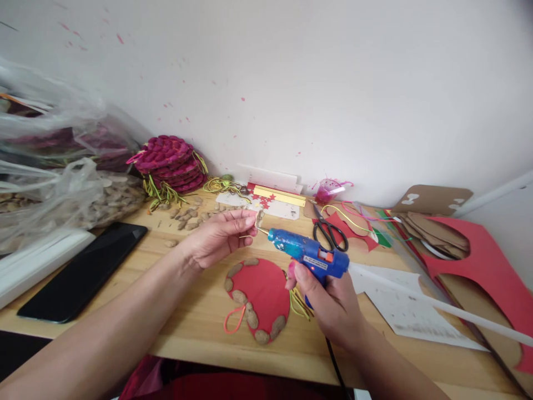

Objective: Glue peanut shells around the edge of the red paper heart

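My right hand [328,300] is wrapped round the handle of a blue glue gun [308,253], which has a long white glue stick in its back. The nozzle points left and meets a small peanut shell [260,218] pinched between the fingertips of my left hand [222,236]. Below both hands a red heart [266,294] lies on the wooden table [187,328], with several peanut shells along its left and lower edges. An orange loop [234,320] sticks out at its left, and yellow-green strings [300,304] show at its right, near my right hand.
Loose peanuts [189,214], plastic bags [79,189], a black phone [83,272] and a stack of magenta pieces [169,164] are at left. Black scissors [328,230] lie behind the gun. White paper [412,305] and red card [478,244] are at right.
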Demonstrator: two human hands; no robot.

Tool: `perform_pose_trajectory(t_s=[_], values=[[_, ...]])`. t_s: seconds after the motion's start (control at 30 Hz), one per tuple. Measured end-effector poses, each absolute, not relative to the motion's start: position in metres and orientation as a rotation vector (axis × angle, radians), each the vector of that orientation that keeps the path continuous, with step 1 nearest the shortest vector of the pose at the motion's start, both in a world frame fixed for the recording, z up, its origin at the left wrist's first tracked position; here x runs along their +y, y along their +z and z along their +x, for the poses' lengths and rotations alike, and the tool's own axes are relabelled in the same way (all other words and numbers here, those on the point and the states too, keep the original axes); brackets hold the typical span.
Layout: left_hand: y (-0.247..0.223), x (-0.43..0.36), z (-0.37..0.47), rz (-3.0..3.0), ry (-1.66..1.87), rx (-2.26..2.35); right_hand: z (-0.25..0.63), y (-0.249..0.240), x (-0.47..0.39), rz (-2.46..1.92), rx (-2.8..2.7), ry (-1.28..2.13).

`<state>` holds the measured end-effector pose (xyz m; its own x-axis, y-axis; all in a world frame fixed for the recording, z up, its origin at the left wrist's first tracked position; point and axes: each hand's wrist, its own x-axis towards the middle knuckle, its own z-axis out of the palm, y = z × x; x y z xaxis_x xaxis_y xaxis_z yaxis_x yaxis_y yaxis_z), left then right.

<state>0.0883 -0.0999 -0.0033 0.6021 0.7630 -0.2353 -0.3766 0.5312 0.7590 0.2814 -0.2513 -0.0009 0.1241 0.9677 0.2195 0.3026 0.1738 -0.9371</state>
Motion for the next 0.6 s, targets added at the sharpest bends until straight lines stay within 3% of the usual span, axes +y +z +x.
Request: perform_pose_trajectory(t_s=[0.6], values=[[-0.0040, -0.0993, 0.0874, 0.728, 0.732, 0.593, 0.2816, 0.0011, -0.2525, -1.334, -1.386, 0.780]])
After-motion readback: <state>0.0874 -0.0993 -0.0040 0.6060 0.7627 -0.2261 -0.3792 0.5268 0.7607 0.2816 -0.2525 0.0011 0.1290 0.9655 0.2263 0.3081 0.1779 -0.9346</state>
